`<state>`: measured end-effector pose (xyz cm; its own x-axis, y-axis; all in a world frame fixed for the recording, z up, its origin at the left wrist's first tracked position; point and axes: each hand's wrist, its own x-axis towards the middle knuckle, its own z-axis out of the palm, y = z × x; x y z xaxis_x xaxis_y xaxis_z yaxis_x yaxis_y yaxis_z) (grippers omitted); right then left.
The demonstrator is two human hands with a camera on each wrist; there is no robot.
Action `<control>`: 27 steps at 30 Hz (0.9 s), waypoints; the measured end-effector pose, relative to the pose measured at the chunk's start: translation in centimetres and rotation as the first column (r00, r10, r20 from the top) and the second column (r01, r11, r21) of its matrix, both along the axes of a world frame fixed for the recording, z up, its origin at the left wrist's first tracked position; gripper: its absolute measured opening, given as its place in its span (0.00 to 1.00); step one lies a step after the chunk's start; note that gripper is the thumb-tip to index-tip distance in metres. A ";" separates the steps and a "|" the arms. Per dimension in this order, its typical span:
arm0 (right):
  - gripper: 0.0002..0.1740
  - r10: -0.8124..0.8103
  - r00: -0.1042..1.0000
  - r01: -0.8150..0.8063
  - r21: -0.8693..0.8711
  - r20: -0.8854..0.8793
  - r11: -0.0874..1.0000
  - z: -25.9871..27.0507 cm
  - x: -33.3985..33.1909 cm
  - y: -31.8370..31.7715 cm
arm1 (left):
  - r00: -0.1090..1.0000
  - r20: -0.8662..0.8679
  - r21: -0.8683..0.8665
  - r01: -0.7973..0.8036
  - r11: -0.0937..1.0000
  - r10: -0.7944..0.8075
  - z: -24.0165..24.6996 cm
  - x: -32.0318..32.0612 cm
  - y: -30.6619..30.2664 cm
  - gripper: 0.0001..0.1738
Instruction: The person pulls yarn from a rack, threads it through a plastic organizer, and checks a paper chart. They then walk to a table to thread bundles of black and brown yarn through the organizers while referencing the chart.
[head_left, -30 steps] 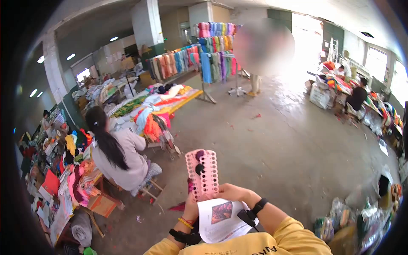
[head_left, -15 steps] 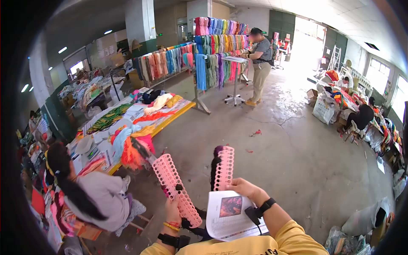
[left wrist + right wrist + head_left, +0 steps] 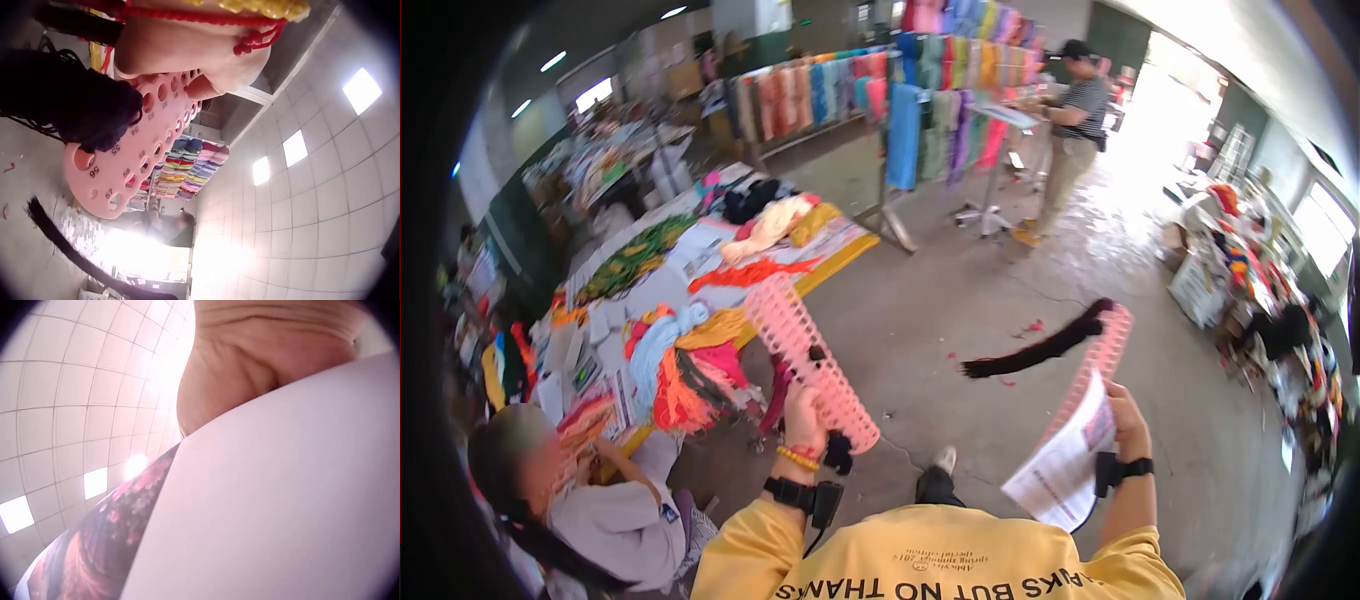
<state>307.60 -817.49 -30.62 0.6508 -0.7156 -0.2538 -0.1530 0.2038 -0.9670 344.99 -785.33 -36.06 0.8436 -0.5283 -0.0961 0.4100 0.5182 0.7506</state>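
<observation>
My left hand (image 3: 805, 418) grips a long pink board (image 3: 848, 412) punched with rows of round holes. In the left wrist view, printed numbers run beside the holes, and a bundle of dark yarn (image 3: 87, 103) hangs at the board's end. Out to the right, my right hand (image 3: 1128, 415) holds a second pink perforated board (image 3: 1112, 335) together with a white printed sheet (image 3: 1050, 475). Dark yarn (image 3: 1040, 345) trails leftward from that board's top. The sheet fills much of the right wrist view, its colour picture (image 3: 112, 537) at the lower left; my fingers are hidden behind it.
A table with a yellow edge (image 3: 840, 258) bears skeins of yarn at the left. Close by sits a person in a pale top (image 3: 615, 520). Racks of coloured yarn (image 3: 940, 125) and a standing person (image 3: 1072, 130) are farther back. Red scraps (image 3: 1035, 327) lie on the floor.
The two boards, together before me at first, are now far apart. My right hand has swung right with its board and the sheet. The seated person now appears lower and farther left.
</observation>
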 end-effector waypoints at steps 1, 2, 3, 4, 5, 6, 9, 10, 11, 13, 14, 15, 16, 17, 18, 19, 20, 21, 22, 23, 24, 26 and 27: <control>0.16 -0.006 1.000 0.006 0.018 0.022 1.000 -0.4 1.8 -2.7 | 1.000 0.000 -0.017 -0.016 1.000 0.016 0.6 1.4 -1.9 0.20; 0.16 -0.020 0.999 0.018 0.038 0.048 0.999 -1.1 3.8 -5.2 | 1.000 0.005 -0.034 -0.025 0.999 0.025 1.0 2.7 -3.5 0.23; 0.14 0.002 1.000 -0.003 0.024 0.026 1.000 -1.8 5.9 -7.6 | 1.000 -0.005 -0.036 -0.026 0.999 0.026 -0.2 4.8 -5.0 0.26; 0.12 0.017 1.000 -0.017 0.005 0.010 1.000 -2.2 7.9 -10.0 | 0.999 -0.016 -0.025 -0.047 0.999 0.047 -0.9 6.5 -6.6 0.26; 0.11 0.025 1.000 -0.025 -0.020 0.001 0.999 -2.3 10.6 -13.2 | 0.998 -0.021 -0.020 -0.063 0.998 0.063 -1.3 8.4 -8.4 0.26; 0.10 0.051 0.999 -0.051 0.013 0.012 0.999 -2.2 11.7 -15.3 | 0.997 -0.028 -0.009 -0.073 0.997 0.072 -0.7 8.6 -9.1 0.26; 0.09 0.114 0.993 -0.116 0.105 0.027 0.988 -3.4 18.9 -22.6 | 0.985 0.020 0.055 -0.171 0.984 0.170 -1.0 14.7 -14.8 0.25; 0.09 0.137 0.990 -0.138 0.126 0.022 0.982 -2.7 21.2 -24.1 | 0.983 0.042 0.076 -0.182 0.980 0.179 -0.7 16.1 -16.1 0.25; 0.09 0.165 0.986 -0.166 0.138 0.015 0.977 -1.6 23.7 -25.7 | 0.987 0.058 0.124 -0.158 0.980 0.152 -0.3 17.7 -17.2 0.26; 0.09 0.212 0.977 -0.208 0.098 -0.032 0.973 -1.1 27.6 -28.8 | 0.983 0.047 0.109 -0.183 0.977 0.179 0.2 20.1 -19.7 0.26; 0.09 0.233 0.972 -0.228 0.105 -0.031 0.968 -0.9 29.7 -30.5 | 0.980 0.046 0.103 -0.196 0.975 0.192 0.1 21.5 -21.1 0.27; 0.09 0.247 0.969 -0.242 0.115 -0.026 0.963 -0.5 32.0 -32.1 | 0.978 0.051 0.087 -0.206 0.975 0.202 -0.6 23.2 -22.8 0.28; 0.09 0.255 0.967 -0.251 0.124 -0.019 0.960 -0.1 34.0 -33.4 | 0.978 0.031 0.078 -0.210 0.975 0.208 -1.4 24.9 -24.6 0.29; 0.08 0.286 0.958 -0.283 0.101 -0.020 0.954 -0.1 35.9 -35.1 | 0.978 0.010 0.069 -0.209 0.975 0.209 -2.2 26.7 -26.6 0.29; 0.08 0.282 0.959 -0.279 0.094 -0.029 0.956 -0.7 37.5 -36.7 | 0.979 -0.011 0.057 -0.205 0.977 0.206 -3.2 28.6 -28.5 0.30; 0.08 0.276 0.960 -0.272 0.084 -0.037 0.959 -1.3 39.1 -38.2 | 0.979 -0.037 0.047 -0.196 0.979 0.198 -4.8 30.9 -30.4 0.30; 0.08 0.267 0.962 -0.263 0.074 -0.049 0.962 -1.9 40.5 -39.0 | 0.980 -0.047 0.064 -0.189 0.980 0.192 -6.3 33.2 -31.4 0.29; 0.07 0.252 0.967 -0.249 0.065 -0.044 0.966 -1.4 42.7 -39.3 | 0.981 -0.063 0.080 -0.177 0.981 0.182 -7.8 35.8 -33.2 0.28; 0.08 0.223 0.970 -0.219 0.054 -0.092 0.974 -1.9 44.4 -40.6 | 0.982 -0.082 0.094 -0.161 0.982 0.169 -9.3 38.4 -35.1 0.27; 0.10 0.192 0.971 -0.188 0.042 -0.139 0.981 -2.4 46.0 -41.9 | 0.971 -0.102 0.088 -0.208 0.974 0.217 -10.5 41.0 -37.2 0.24; 0.13 0.162 0.969 -0.159 0.028 -0.188 0.987 -2.4 47.9 -43.0 | 0.965 -0.141 0.091 -0.208 0.974 0.219 -11.6 43.8 -39.0 0.23; 0.15 0.206 0.954 -0.198 0.061 -0.216 0.978 -1.5 51.6 -44.9 | 0.940 -0.230 0.112 -0.233 0.966 0.253 -13.5 48.7 -41.4 0.22; 0.15 0.235 0.943 -0.222 0.082 -0.237 0.972 -1.3 52.8 -45.8 | 0.940 -0.222 0.154 -0.231 0.961 0.261 -15.7 50.9 -42.1 0.19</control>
